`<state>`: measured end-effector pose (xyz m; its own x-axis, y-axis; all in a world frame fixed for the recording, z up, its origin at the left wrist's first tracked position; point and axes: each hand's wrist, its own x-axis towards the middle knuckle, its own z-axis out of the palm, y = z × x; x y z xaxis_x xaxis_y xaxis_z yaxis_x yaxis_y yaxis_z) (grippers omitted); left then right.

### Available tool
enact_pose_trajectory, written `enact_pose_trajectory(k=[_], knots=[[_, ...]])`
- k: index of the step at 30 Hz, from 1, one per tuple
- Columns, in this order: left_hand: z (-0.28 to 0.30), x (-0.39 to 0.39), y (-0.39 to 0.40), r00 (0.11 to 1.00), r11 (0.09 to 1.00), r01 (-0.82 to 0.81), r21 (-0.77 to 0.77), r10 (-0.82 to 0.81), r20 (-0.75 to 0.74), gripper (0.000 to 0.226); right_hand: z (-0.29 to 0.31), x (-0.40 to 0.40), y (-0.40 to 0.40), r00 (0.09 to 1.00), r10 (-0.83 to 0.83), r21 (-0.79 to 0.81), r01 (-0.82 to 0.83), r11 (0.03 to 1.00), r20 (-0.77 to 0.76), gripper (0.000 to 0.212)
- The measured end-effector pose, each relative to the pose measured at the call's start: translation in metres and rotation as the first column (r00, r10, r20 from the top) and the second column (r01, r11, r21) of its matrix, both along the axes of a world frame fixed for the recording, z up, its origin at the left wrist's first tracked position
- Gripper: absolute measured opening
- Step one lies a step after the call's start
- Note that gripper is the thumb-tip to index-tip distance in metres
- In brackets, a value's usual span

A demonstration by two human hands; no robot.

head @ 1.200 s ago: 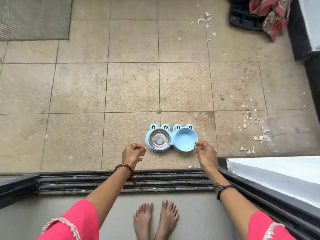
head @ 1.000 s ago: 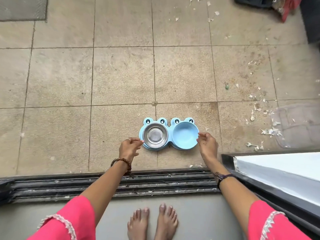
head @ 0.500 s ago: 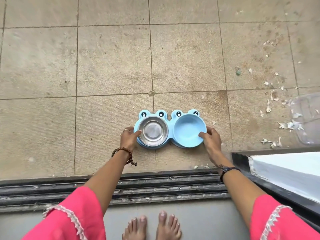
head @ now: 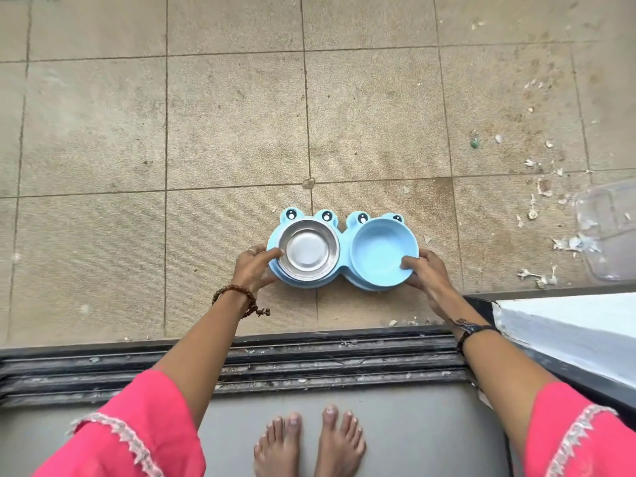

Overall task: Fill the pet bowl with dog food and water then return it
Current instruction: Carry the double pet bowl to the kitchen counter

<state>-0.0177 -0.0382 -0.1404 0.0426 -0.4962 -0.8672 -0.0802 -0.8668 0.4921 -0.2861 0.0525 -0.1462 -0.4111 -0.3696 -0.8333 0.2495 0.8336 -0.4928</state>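
A light blue double pet bowl [head: 344, 232] with frog eyes sits on the tiled floor just past the door track. Its left cup is an empty steel bowl [head: 308, 249]; its right cup is an empty blue plastic bowl [head: 380, 251]. My left hand [head: 254, 268] grips the left end, thumb over the steel rim. My right hand [head: 425, 271] grips the right end, thumb hooked inside the blue cup. The near edge looks slightly raised off the tiles.
A black sliding-door track [head: 309, 363] runs across between my bare feet [head: 309, 442] and the bowl. A white ledge [head: 568, 332] juts in at the right. A clear plastic lid [head: 609, 232] and scattered white debris [head: 543, 273] lie on the tiles at right.
Both hands reached forward from just short of the bowl and closed on its two ends. The view has dipped closer to the floor.
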Motion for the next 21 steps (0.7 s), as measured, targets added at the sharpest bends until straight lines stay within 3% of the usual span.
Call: enact_pose_trajectory(k=[4, 9, 13, 18, 21], knots=[[0.045, 0.009, 0.005, 0.999, 0.998, -0.042, -0.055, 0.041, -0.018, 0.025, 0.045, 0.013, -0.007, 1.0, -0.016, -0.049, 0.015, 0.999, -0.017, 0.052], [0.13, 0.022, 0.008, 0.992, 0.983, -0.124, -0.139, 0.119, -0.041, 0.039, 0.133, 0.029, -0.016, 0.996, -0.091, -0.137, 0.088, 0.987, -0.017, 0.051], [0.22, 0.026, 0.011, 0.981, 0.959, -0.185, -0.213, 0.167, -0.098, 0.011, 0.224, 0.04, -0.015, 0.986, -0.166, -0.195, 0.161, 0.967, -0.008, 0.044], [0.345, 0.03, 0.013, 0.955, 0.911, -0.278, -0.306, 0.228, -0.19, 0.016, 0.354, 0.053, -0.007, 0.974, -0.226, -0.262, 0.218, 0.94, 0.002, 0.03], [0.42, 0.03, 0.019, 0.94, 0.887, -0.317, -0.336, 0.245, -0.238, 0.012, 0.431, 0.057, 0.001, 0.961, -0.277, -0.304, 0.268, 0.914, 0.014, 0.011]])
